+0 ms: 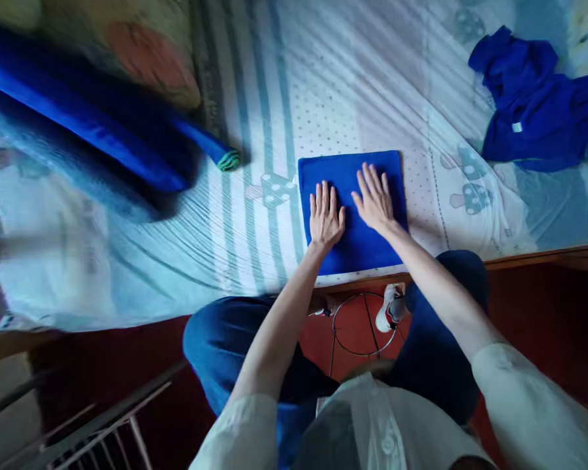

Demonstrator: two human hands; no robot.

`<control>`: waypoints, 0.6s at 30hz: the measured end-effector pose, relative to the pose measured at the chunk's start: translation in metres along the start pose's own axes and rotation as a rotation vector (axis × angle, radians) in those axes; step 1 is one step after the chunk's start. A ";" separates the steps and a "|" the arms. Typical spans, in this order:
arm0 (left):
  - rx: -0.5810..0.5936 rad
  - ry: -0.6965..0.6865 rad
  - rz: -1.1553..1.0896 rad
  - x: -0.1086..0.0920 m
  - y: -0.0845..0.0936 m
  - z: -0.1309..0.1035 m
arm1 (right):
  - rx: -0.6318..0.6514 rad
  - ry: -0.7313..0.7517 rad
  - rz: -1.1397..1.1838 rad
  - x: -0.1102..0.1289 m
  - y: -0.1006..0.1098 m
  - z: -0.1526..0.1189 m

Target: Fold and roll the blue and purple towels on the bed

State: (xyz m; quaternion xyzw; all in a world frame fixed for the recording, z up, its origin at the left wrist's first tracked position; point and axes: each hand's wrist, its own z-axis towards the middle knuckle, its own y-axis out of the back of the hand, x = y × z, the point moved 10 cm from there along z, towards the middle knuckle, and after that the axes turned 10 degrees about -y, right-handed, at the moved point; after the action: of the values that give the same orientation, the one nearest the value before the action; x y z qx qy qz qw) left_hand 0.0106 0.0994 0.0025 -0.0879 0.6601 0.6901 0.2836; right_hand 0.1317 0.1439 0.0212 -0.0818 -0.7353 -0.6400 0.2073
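Pale shirt (pixel 387 424): behind the hands.
Left hand (pixel 326 217): flat, released, fingers extended.
Right hand (pixel 375 201): flat, released, fingers spread.
Blue cloth (pixel 355 251): square, flat under both hands.
Blue roll (pixel 78 114): left of hands.
Crumpled fabric (pixel 536 121): hands' right.

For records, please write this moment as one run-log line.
Hands: left hand and right hand flat on rectangular blue cloth | Leftward: rolled blue fabric | Rightward: crumpled blue cloth | Beneath: patterned pale bedsheet
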 end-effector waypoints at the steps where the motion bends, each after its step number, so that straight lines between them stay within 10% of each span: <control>1: -0.015 0.028 -0.001 0.004 0.004 -0.012 | 0.016 -0.006 -0.002 -0.008 -0.004 -0.015; 7: -0.048 0.159 0.028 0.007 0.021 -0.074 | 0.013 -0.098 0.002 -0.040 0.000 -0.071; 14: 0.050 0.030 0.014 -0.057 -0.013 -0.077 | 0.014 -0.117 0.018 0.003 -0.018 -0.117; 18: 0.046 0.088 0.020 -0.053 -0.011 -0.098 | -0.004 -0.200 -0.001 -0.021 -0.015 -0.147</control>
State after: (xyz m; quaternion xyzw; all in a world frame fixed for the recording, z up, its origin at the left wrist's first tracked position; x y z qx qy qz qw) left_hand 0.0344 -0.0100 0.0082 -0.1051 0.6886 0.6728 0.2493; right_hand 0.1741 0.0011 0.0133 -0.1454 -0.7511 -0.6302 0.1324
